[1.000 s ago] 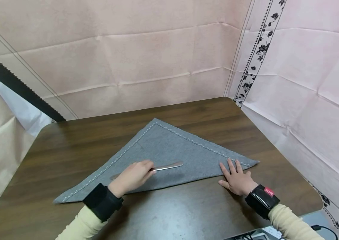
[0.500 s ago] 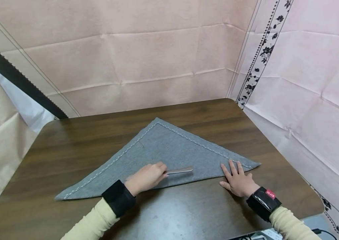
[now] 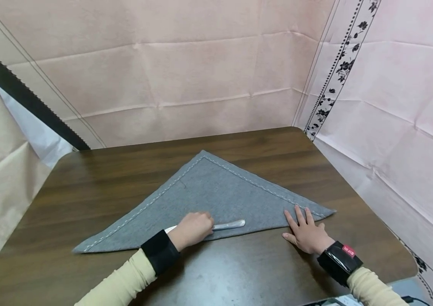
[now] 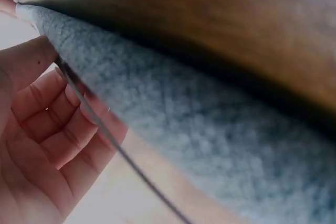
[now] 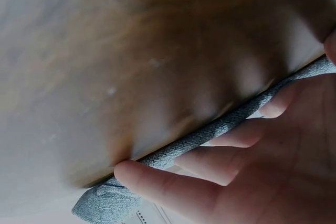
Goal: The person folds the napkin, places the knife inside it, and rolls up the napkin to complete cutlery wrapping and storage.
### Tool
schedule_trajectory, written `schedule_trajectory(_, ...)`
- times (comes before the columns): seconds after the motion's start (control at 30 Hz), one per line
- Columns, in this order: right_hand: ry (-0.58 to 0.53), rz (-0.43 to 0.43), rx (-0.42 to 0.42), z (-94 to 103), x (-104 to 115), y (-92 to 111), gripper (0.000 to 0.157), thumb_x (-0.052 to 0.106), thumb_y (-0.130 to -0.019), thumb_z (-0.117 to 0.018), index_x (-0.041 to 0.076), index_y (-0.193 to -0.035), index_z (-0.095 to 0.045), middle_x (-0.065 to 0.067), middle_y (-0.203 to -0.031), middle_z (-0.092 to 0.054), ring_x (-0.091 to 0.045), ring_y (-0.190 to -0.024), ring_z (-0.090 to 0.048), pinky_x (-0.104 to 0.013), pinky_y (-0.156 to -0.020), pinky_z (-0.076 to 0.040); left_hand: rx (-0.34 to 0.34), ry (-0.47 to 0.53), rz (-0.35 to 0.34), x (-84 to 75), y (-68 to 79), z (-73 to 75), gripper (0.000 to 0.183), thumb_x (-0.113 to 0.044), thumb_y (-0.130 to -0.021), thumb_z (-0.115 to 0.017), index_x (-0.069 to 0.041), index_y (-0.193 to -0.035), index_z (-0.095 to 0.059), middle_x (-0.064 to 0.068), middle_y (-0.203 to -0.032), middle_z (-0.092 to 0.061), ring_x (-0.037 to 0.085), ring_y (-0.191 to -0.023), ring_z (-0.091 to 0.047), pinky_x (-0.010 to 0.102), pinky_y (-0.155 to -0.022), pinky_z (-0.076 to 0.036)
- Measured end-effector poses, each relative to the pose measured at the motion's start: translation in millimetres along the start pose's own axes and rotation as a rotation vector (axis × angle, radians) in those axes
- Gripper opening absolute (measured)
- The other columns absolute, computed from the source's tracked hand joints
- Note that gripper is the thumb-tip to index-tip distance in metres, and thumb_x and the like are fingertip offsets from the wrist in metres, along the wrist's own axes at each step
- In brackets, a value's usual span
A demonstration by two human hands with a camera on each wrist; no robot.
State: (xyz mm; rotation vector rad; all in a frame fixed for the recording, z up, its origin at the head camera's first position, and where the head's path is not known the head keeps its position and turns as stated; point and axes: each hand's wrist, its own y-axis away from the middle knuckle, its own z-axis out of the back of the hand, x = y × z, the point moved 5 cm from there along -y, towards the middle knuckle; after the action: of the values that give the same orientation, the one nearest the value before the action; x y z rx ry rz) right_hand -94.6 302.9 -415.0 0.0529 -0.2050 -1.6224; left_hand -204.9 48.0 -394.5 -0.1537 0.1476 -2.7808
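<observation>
A grey cloth, folded into a triangle with pale stitching along two sides, lies on the table. Over its near part, my left hand grips a silver table knife around its middle; both ends stick out past the hand. The left wrist view shows the knife edge-on between the thumb and curled fingers, close to the folded cloth. My right hand rests with spread, straight fingers on the cloth's right corner. Its fingers lie along the fold in the right wrist view.
The brown wooden table extends around the cloth. Pale sheets hang behind it and to the right. At the front right edge sit a partly visible device and a black cable.
My left hand has carried the knife to the right and nearer the cloth's front fold, and the knife has turned flatter to the view. My right hand stays on the right corner.
</observation>
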Motion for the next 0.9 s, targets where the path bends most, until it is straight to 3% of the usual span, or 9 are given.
schedule_trajectory(0.43, 0.022, 0.003, 0.0, -5.2, -1.8, 1.5, 0.065, 0.043, -0.09, -0.048, 0.003, -0.139, -0.033, -0.031, -0.14, -0.024, -0.055, -0.124, -0.019, -0.073, -0.073, -0.03, -0.025, -0.086, -0.012, -8.3, 4.7, 4.2, 0.014, -0.023, -0.082, -0.067, -0.013, -0.076, -0.059, -0.001, -0.073, -0.055, 0.014, -0.069, -0.056, 0.024, -0.056, -0.044)
schedule_trajectory(0.63, 0.003, -0.011, 0.024, -8.2, -2.7, 5.5, 0.066, 0.044, -0.09, -0.047, 0.003, -0.139, -0.033, -0.031, -0.14, -0.023, -0.054, -0.124, -0.019, -0.073, -0.073, -0.029, -0.038, -0.063, -0.02, -11.2, 4.4, 2.1, 0.018, -0.022, -0.081, -0.068, -0.012, -0.077, -0.054, 0.0, -0.071, -0.054, 0.014, -0.067, -0.056, 0.025, -0.056, -0.044)
schedule_trajectory(0.9, 0.004, -0.007, 0.008, -6.8, -2.2, 2.3, 0.065, 0.044, -0.09, -0.047, 0.002, -0.139, -0.034, -0.031, -0.14, -0.024, -0.054, -0.124, -0.02, -0.073, -0.073, -0.029, -0.006, -0.037, -0.005, -7.5, 4.8, 1.6, 0.011, -0.018, -0.084, -0.065, -0.012, -0.08, -0.056, 0.0, -0.074, -0.056, 0.014, -0.069, -0.057, 0.025, -0.056, -0.044)
